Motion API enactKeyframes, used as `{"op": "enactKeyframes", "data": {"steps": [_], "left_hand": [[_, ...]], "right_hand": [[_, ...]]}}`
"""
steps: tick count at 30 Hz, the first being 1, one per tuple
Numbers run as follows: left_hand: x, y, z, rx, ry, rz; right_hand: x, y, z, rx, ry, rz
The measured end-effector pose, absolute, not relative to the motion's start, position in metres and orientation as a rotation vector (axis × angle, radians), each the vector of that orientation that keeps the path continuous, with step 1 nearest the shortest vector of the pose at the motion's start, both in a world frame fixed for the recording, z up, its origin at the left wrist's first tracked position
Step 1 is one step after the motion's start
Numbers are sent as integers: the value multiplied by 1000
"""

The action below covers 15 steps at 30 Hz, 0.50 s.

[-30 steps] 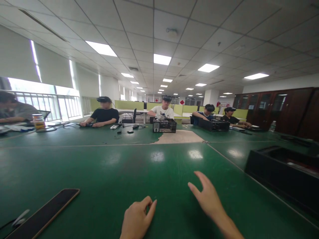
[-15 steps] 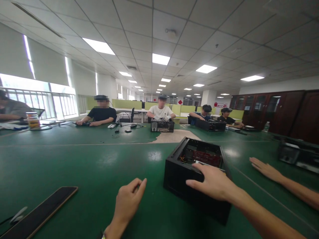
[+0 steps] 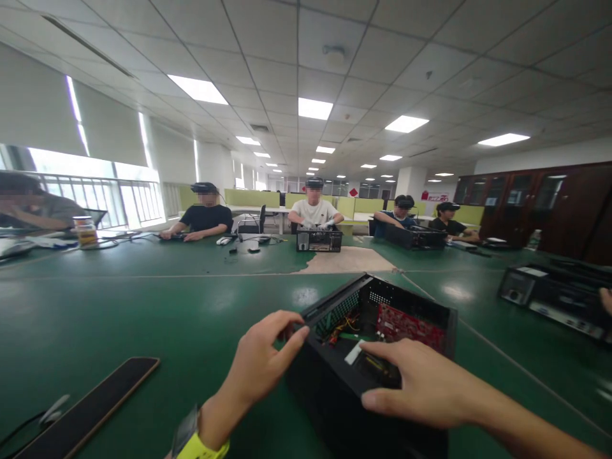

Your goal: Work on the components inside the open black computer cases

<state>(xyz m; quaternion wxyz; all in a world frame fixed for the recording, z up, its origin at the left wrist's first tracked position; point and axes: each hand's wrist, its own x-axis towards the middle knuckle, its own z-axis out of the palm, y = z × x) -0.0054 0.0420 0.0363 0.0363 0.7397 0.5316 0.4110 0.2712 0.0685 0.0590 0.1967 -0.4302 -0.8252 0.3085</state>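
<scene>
An open black computer case [image 3: 329, 389] stands close in front of me on the green table. Inside it show a red circuit board [image 3: 406, 325], coloured wires [image 3: 347, 328] and a white piece [image 3: 354, 352]. My left hand [image 3: 268, 357] is at the case's left corner, thumb and curled fingers closed on the rim. Over the near rim reaches my right hand [image 3: 425, 382], its thumb at the outer side and its index finger over the opening. Its other fingers are hidden.
A long dark board [image 3: 90, 408] and a cable [image 3: 48, 411] lie at the front left. Another computer case [image 3: 549, 303] stands at right, with a co-worker's hand [image 3: 606, 298] by it. Across the table, several people sit, some with computer cases [image 3: 319, 240]. A jar [image 3: 85, 231] stands far left.
The computer case has come nearer to me and turned. My left hand has moved from above the table onto its corner. The neighbour's hand has left the tabletop at right.
</scene>
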Motion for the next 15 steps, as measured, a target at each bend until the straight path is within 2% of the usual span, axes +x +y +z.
{"op": "enactKeyframes", "data": {"steps": [2, 4, 6, 10, 12, 15], "left_hand": [[2, 50, 40, 2419, 1560, 1069], [-1, 53, 38, 2516, 1560, 836], [-13, 53, 35, 2534, 1588, 671], [-27, 50, 41, 2491, 1554, 632], [-15, 56, 52, 2500, 1546, 620], [28, 82, 72, 2605, 1547, 494]], "right_hand": [[255, 71, 67, -1068, -2219, 1389], [244, 91, 73, -1015, -2140, 1685], [235, 123, 75, -1021, -2287, 1535], [218, 182, 48, -989, -2850, 823], [208, 197, 19, -1032, -2798, 819], [196, 200, -25, -1112, -2456, 1011]]}}
